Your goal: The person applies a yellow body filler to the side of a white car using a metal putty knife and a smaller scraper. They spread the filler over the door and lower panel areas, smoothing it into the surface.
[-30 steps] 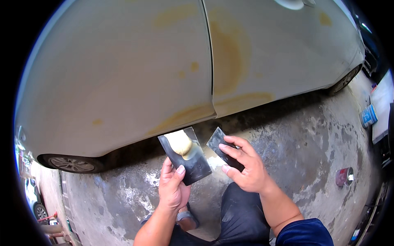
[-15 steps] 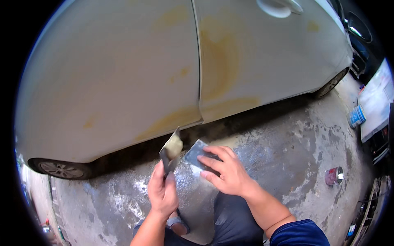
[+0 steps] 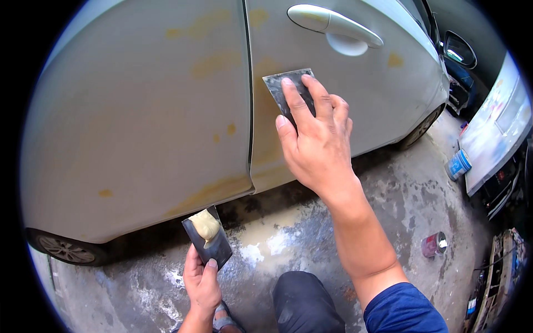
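Observation:
My left hand grips the lower edge of a dark rectangular plate, thumb on top. A lump of cream-coloured body filler lies on the plate's upper part. My right hand is raised at the car's door, with its fingers spread over a dark flat spreader and its thumb at the near side. The spreader is over the door panel, beside the seam and below the door handle. Whether it touches the panel I cannot tell. Yellowish filler patches mark both doors.
A car wheel stands at the left, another at the far right. On the stained concrete floor are a reddish can and a blue tin by a pale panel. The side mirror juts out.
My right hand has carried the spreader up from beside the plate to the door. My left hand has lowered, and the plate has turned so its filler faces up. The view has shifted.

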{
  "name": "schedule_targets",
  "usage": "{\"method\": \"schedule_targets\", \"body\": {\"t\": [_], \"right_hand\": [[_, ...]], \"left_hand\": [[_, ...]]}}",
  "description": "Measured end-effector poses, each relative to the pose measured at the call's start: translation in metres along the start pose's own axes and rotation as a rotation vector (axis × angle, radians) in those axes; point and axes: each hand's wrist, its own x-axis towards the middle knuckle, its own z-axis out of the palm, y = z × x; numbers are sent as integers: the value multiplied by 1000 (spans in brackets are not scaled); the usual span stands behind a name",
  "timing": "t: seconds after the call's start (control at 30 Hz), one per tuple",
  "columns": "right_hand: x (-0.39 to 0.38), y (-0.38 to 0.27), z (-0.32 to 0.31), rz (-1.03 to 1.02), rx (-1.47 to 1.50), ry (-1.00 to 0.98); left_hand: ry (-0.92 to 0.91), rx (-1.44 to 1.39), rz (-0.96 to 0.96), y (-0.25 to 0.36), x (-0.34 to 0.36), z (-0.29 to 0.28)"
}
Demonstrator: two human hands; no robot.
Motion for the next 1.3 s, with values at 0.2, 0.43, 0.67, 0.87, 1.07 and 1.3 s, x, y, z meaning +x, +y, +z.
{"method": "schedule_targets", "body": {"t": [0.2,0.43,0.67,0.87,1.07,1.3], "right_hand": [[19,-11,6,-9,-42,22],[5,-14,21,-10,-48,-13],[-24,-16,37,50,5,-69],[-54,-13,57,64,26,-84],[-84,-13,81,86,35,-98],[-116,-17,104,146,74,-130]], "left_hand": [[3,-34,-22,-1,4,-6],[29,-81,-64,-4,8,-10],[27,-116,-110,-10,16,-19],[42,-86,-136,-14,17,-23],[48,-80,-158,-15,17,-28],[41,-77,-189,-21,12,-36]]}}
